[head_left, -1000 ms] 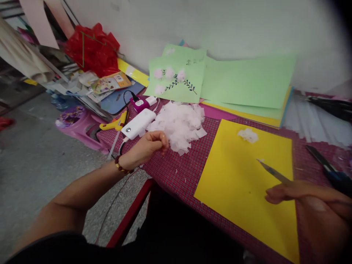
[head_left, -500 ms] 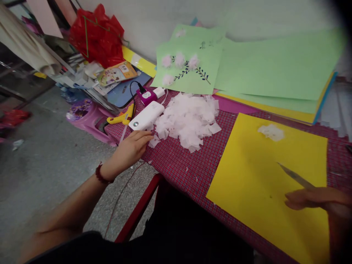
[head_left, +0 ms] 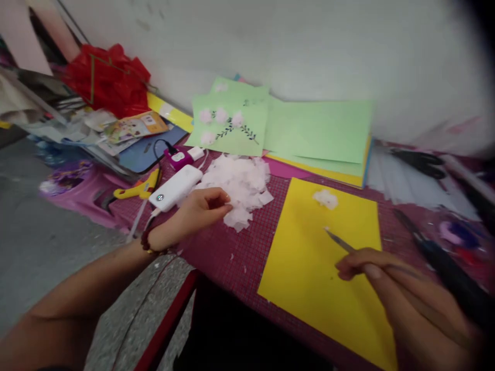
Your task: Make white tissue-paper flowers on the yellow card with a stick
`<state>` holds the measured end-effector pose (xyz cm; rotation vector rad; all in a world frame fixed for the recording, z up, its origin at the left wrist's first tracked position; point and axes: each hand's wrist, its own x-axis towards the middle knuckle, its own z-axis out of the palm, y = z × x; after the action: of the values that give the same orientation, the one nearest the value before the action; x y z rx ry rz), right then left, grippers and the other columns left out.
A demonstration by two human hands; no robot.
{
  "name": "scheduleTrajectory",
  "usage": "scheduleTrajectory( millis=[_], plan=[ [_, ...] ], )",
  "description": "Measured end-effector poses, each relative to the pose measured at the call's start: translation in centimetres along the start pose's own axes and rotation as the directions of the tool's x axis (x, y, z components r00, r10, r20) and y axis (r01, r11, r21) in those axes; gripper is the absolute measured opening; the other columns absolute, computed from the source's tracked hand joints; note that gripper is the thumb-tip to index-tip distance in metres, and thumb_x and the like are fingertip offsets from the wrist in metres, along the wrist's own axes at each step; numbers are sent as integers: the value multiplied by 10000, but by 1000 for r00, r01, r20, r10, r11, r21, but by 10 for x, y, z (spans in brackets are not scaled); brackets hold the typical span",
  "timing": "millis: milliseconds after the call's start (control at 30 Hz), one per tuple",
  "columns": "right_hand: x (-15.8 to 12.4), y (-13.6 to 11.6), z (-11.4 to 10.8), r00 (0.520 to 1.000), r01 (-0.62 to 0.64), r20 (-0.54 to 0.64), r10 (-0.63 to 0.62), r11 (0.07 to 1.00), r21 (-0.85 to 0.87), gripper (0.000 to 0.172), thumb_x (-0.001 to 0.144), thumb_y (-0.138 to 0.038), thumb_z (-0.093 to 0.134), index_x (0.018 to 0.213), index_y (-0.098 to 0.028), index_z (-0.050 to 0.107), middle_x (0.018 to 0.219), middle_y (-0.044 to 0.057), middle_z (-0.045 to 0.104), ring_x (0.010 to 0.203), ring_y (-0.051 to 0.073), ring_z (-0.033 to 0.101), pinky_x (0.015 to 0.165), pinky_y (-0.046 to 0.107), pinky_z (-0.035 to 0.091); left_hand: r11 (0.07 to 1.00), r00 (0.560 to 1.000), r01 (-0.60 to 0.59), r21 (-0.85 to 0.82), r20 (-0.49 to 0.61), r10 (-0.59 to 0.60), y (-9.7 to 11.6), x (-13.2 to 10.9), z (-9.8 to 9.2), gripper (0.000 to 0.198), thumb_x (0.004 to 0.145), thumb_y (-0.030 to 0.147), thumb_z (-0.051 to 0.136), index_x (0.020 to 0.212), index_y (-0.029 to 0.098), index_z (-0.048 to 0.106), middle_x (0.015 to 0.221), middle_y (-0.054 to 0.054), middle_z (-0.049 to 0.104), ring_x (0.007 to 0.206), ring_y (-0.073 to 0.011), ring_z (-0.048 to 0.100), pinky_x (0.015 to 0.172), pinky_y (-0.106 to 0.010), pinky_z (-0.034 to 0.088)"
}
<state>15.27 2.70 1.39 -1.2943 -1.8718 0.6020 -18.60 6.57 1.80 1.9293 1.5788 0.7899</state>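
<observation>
Checked red-purple cloth covers the counter (head_left: 209,268) before us, set along a pale wall (head_left: 290,46). Nearest, our right hand (head_left: 394,283) is closed around a slim pointed tool (head_left: 340,241), its tip over a yellow sheet (head_left: 309,278), with a pale speck by the tip. To the right of the sheet lies a dark-handled tool (head_left: 444,263). Our left hand (head_left: 197,214), a beaded bracelet (head_left: 146,241) at its wrist, has thumb and fingers curled almost together; we cannot tell whether they pinch a scrap. Just beyond those fingertips sits a heap of pale tissue pieces (head_left: 240,185), and near the far edge of the yellow sheet rests a small ruffled white cluster (head_left: 325,199). Left of the heap we see a white power bank (head_left: 176,188) and a yellow glue gun (head_left: 137,189), a purple adapter (head_left: 178,158) behind them. Farther back, green sheets (head_left: 317,129) lean toward the wall, the left one (head_left: 228,143) bearing pink blossoms and dark leafy stems. Beyond, at far left, is a crumpled red plastic bag (head_left: 108,82).
</observation>
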Motion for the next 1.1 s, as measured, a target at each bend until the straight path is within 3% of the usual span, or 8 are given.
scheduleTrajectory(
  millis=[67,133,233,333,500,733,833,1100],
  plan=[
    [8,-11,-2,999,-22,25,21,999,50,217,917,-276,492,764,-267,647,765,20,702,730,177,686,608,245,543,952,977,-213,222,34,211,7,18,19,122,849,209,521,770,145,589,690,-8,579,627,-98,503,581,-210,403],
    [14,-9,-4,997,-21,73,16,997,69,222,923,-272,479,775,-251,643,748,17,697,711,160,686,597,223,542,803,908,-418,426,167,384,8,30,39,140,870,153,467,841,146,604,811,-54,613,747,-140,541,677,-253,448],
    [18,9,-7,991,25,133,-35,997,78,222,920,-256,487,771,-246,651,708,-6,691,669,122,688,558,170,529,680,829,-557,477,371,418,4,37,59,233,884,103,412,1009,141,605,957,-91,635,895,-185,565,800,-313,479],
    [18,27,-8,992,54,114,-62,996,77,214,919,-256,493,791,-260,664,728,-16,704,678,109,695,552,145,532,799,868,-471,375,361,342,3,38,59,338,825,32,410,1083,150,594,1021,-78,652,972,-180,585,868,-315,480],
    [19,40,-7,995,51,80,-57,996,70,223,917,-253,494,778,-273,668,726,-13,710,653,115,698,535,152,542,932,956,-259,255,204,210,17,51,47,199,816,87,463,914,151,624,844,-37,649,764,-127,585,696,-244,460],
    [17,45,-3,995,52,83,-60,994,96,206,909,-243,504,791,-282,669,689,-38,707,604,85,690,515,99,526,787,844,-460,412,478,243,20,82,67,128,786,155,551,890,143,624,908,-71,572,888,-196,522,797,-320,417],
    [17,44,-3,996,8,87,-18,993,119,206,897,-265,515,778,-280,683,678,-38,710,583,89,690,508,105,528,796,812,-470,381,540,221,17,88,70,57,758,122,534,773,146,583,866,-58,550,836,-177,503,764,-304,404],
    [14,46,-1,981,-137,157,117,982,127,244,889,-352,499,772,-262,693,693,-12,703,598,127,686,520,189,553,876,851,-425,228,430,301,18,77,70,125,749,88,538,645,148,502,797,-30,516,787,-143,472,710,-275,380]
  ],
)
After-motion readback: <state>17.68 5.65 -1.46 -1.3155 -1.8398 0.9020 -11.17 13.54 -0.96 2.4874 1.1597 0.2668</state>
